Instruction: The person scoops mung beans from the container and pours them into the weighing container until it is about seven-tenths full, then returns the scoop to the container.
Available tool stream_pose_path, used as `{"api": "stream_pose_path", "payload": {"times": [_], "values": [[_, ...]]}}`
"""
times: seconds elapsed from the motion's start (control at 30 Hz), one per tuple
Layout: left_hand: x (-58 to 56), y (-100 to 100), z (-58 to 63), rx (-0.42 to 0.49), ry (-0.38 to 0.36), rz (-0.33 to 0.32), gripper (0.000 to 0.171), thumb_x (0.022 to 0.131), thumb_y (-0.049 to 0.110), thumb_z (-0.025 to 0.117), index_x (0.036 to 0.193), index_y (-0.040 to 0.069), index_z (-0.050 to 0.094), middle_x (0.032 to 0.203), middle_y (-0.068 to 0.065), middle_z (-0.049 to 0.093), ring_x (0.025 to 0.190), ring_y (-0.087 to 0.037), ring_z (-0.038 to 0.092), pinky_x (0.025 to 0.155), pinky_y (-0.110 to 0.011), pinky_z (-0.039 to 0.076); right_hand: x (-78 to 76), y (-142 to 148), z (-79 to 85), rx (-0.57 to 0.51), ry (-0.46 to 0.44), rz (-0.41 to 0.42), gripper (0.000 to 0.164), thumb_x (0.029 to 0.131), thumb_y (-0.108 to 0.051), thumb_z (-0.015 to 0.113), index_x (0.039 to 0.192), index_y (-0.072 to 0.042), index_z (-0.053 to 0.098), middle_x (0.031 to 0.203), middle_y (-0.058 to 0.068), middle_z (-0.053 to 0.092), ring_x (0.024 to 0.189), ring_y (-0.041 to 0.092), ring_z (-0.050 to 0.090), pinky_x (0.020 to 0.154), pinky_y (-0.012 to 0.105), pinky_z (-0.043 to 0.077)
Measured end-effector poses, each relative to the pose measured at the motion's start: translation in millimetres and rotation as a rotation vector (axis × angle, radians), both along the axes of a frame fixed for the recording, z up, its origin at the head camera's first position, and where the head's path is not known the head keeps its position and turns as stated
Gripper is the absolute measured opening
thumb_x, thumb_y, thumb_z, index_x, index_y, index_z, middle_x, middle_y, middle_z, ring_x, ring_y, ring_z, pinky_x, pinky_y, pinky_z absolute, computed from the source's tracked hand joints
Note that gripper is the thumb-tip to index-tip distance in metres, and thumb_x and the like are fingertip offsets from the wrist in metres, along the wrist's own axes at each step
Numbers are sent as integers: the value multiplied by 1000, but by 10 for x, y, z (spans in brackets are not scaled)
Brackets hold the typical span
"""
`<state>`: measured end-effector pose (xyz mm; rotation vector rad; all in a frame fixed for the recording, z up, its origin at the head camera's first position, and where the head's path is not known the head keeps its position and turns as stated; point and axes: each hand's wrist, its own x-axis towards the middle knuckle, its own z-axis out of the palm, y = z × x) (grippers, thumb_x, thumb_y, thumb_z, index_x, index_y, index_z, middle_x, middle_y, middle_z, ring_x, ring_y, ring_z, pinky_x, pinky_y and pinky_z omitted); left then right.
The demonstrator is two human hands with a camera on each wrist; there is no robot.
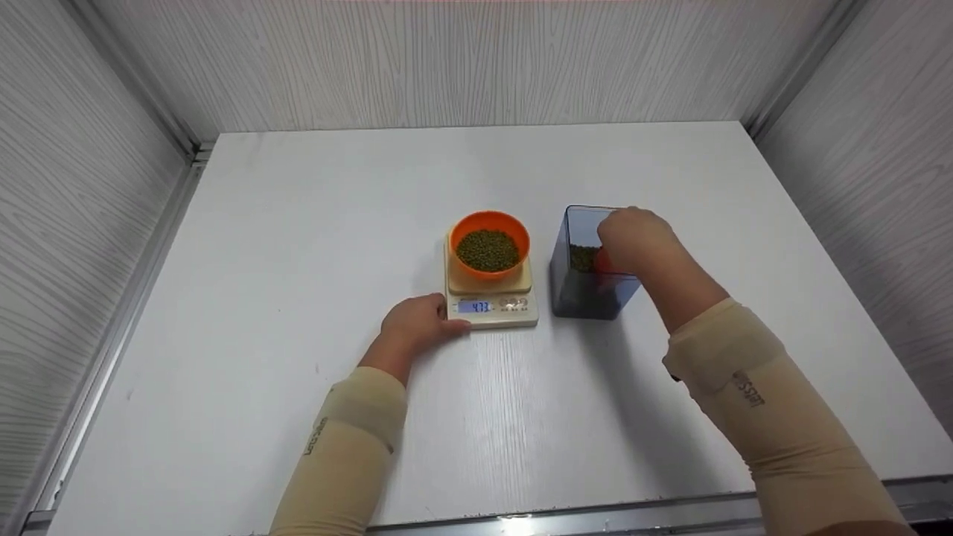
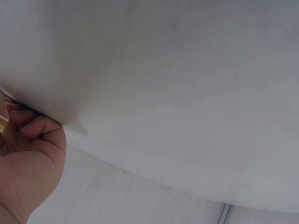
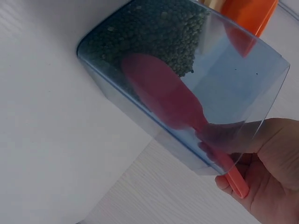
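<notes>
Right hand (image 1: 636, 238) wraps its fingers round a red scoop (image 3: 161, 91), blade angled into the clear bin (image 1: 588, 223), presumably for green beans (image 3: 177, 37); left hand (image 1: 417, 321) grips the digital scale (image 1: 499, 318) by a corner, fingers curled, probably steadying it beneath the orange bowl (image 1: 489, 221). Only the right-wrist view reveals the scoop's handle (image 3: 238, 184).

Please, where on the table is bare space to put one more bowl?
The white table is bare left of the digital scale and left hand, and behind the scale and transparent container. Crowded: the narrow gap between these two.
</notes>
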<state>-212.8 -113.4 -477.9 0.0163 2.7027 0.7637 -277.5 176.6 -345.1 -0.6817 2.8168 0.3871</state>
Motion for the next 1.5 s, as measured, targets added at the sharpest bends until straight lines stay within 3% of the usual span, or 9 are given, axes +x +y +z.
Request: {"api": "stream_pose_path", "payload": {"times": [0.47,0.77,1.0,1.2,1.33,1.5], "values": [[2,-2,0,11,-3,4,48,73,56,66,101,17,60,85,-2,58,82,-21,49,79,-36,41,-32,12,-101,22,-8,89,16,81,-4,59,96,3,63,92,18,60,88,31,55,83,44,46],[10,0,1,26,-4,7,50,73,56,66,102,16,59,86,-2,57,83,-21,49,81,-37,41,-59,86,-141,-66,-56,22,18,81,-9,56,94,2,63,85,14,57,74,25,51,74,42,48],[13,4,-4,26,13,3,47,73,55,66,99,16,60,83,-1,58,81,-20,48,79,-36,41,-121,135,-229,-166,-78,6,12,82,-4,52,89,0,62,80,12,55,73,26,49,70,40,46],[14,10,-6,11,29,0,46,73,56,66,97,16,60,81,0,58,79,-20,48,77,-36,41,-143,126,-269,-280,-118,-40,12,86,-10,52,87,-3,62,79,10,54,75,25,49,68,38,43],[11,5,-3,11,21,5,47,74,56,66,99,16,60,82,-1,58,80,-20,48,78,-36,41,-149,94,-275,-263,-127,-52,11,87,-9,53,89,-2,62,80,10,54,75,25,49,69,38,43],[17,8,7,23,15,4,48,74,55,66,102,16,61,85,-1,59,82,-21,49,81,-37,41,-145,17,-265,-148,-117,-58,15,84,-7,56,97,-2,63,86,12,57,77,26,49,73,40,45]]}}
